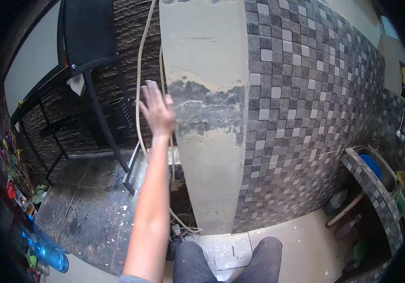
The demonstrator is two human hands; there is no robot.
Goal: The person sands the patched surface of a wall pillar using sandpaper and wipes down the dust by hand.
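My left hand [159,115] reaches up and forward, its fingers extended and nothing in its grasp. It is beside the left edge of a plastered wall end [209,166]; whether it touches the wall, I cannot tell. A dark grey rough patch [206,102] with cracks crosses the pale plaster at the hand's height. Just left of the fingers hangs a cream hose or cable [139,70], and a thinner cream line [172,159] runs down behind the forearm. My right hand is out of view.
A black metal frame [100,106] stands left on a dark, paint-flecked slab [82,198]. A blue plastic bottle [52,254] lies lower left. Grey mosaic tiles [294,106] cover the right wall, leading to a sink [388,177] with a blue basin [370,166]. Cords [184,226] lie near my knees.
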